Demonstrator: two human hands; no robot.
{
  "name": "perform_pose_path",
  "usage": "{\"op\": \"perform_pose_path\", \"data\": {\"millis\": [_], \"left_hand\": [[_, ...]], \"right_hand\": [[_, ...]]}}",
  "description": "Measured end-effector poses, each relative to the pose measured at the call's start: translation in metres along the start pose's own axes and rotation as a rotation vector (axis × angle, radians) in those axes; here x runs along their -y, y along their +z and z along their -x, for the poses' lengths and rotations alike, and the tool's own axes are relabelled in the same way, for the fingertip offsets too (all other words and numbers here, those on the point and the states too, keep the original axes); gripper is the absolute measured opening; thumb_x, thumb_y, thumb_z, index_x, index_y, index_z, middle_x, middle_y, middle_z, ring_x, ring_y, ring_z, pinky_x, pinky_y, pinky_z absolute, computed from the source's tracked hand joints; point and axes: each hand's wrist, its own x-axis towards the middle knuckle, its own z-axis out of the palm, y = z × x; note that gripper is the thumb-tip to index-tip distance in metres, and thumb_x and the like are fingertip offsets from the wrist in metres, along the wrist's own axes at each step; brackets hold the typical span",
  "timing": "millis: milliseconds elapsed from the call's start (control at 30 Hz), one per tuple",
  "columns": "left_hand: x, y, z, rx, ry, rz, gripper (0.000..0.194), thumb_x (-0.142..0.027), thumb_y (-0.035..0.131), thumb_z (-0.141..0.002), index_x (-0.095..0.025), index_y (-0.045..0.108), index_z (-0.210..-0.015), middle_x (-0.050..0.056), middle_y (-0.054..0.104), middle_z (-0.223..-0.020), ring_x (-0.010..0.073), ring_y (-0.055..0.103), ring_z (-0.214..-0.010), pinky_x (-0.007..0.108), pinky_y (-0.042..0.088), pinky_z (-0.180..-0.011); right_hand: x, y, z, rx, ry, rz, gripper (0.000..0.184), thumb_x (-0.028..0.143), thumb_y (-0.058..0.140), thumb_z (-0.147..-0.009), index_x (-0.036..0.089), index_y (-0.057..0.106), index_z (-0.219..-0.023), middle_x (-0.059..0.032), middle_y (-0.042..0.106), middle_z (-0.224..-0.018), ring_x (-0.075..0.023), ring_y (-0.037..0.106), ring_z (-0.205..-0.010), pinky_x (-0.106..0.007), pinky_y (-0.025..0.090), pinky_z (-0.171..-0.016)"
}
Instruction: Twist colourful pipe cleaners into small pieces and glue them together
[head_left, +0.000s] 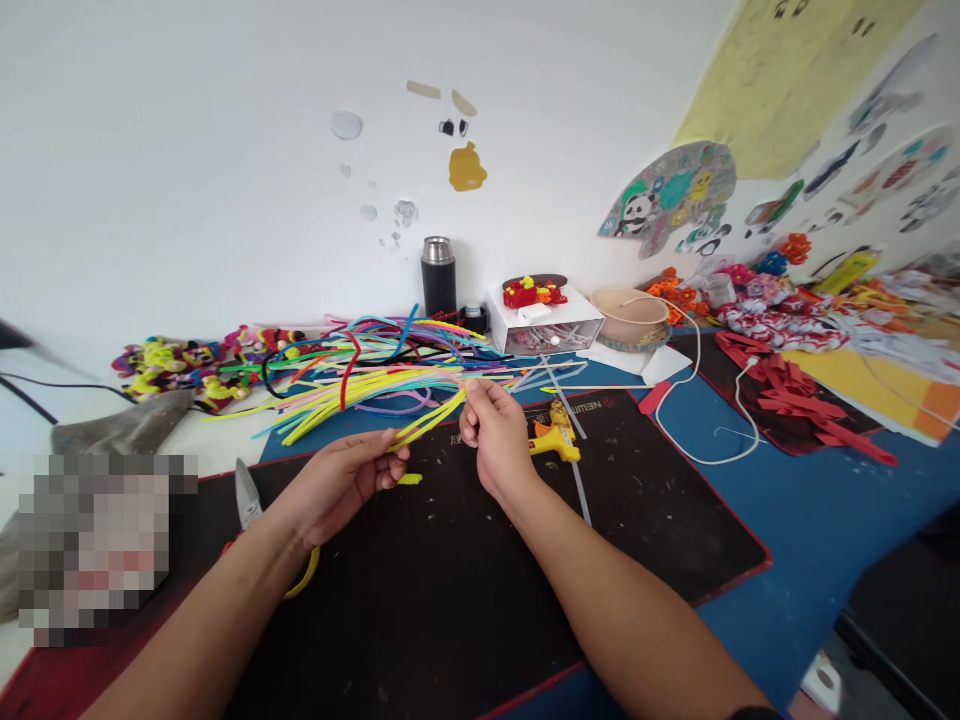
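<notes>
While the head view looked down on the desk (780,500), the left hand (341,485) and the right hand (496,428) each pinched yellow pipe cleaners (435,420), which ran between them above a black mat (420,600). Scissors (248,497) lay partly behind the left forearm (217,600), a glue gun (555,441) near the right hand.

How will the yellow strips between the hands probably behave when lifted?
The yellow strips look thin, so probably light. They show little sag between the left hand and right hand, suggesting some stiffness. Strips in the pile curve, so these may bend.
</notes>
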Motion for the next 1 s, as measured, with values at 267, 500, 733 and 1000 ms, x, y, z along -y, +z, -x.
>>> {"op": "perform_pose_path", "data": {"millis": [267,500,733,1000], "left_hand": [[0.000,-0.005,-0.001,0.028,-0.055,-0.076,0.018,-0.015,0.089,-0.076,-0.009,0.083,-0.091,0.012,0.077,-0.087,0.0124,0.065,-0.065,0.019,0.053,-0.057],[-0.001,-0.003,0.000,-0.005,-0.023,-0.170,0.027,-0.017,0.095,-0.070,-0.011,0.085,-0.095,0.011,0.078,-0.088,0.0112,0.064,-0.063,0.018,0.054,-0.055],[0.000,-0.005,-0.002,-0.057,-0.009,-0.212,0.030,-0.017,0.097,-0.066,-0.012,0.085,-0.094,0.011,0.079,-0.085,0.0113,0.064,-0.059,0.018,0.056,-0.054],[-0.002,-0.011,-0.004,-0.037,-0.016,-0.233,0.032,-0.018,0.099,-0.063,-0.013,0.084,-0.090,0.011,0.080,-0.082,0.0130,0.068,-0.059,0.019,0.058,-0.055]], "right_hand": [[0.001,0.001,0.001,0.010,-0.002,0.017,0.032,0.047,0.080,-0.081,0.020,0.061,-0.081,0.0095,0.044,-0.055,-0.0063,0.038,-0.042,-0.020,0.022,-0.040],[0.001,0.001,0.001,0.003,-0.007,0.012,0.033,0.047,0.081,-0.081,0.020,0.060,-0.080,0.0095,0.044,-0.055,-0.0063,0.038,-0.042,-0.020,0.022,-0.040],[0.002,0.001,0.001,0.002,-0.014,0.024,0.034,0.048,0.080,-0.081,0.021,0.059,-0.080,0.0095,0.043,-0.055,-0.0067,0.038,-0.042,-0.021,0.023,-0.040],[0.001,0.001,0.001,0.002,-0.007,0.006,0.032,0.046,0.080,-0.082,0.021,0.060,-0.081,0.0095,0.044,-0.055,-0.0065,0.038,-0.042,-0.020,0.022,-0.041]]}}
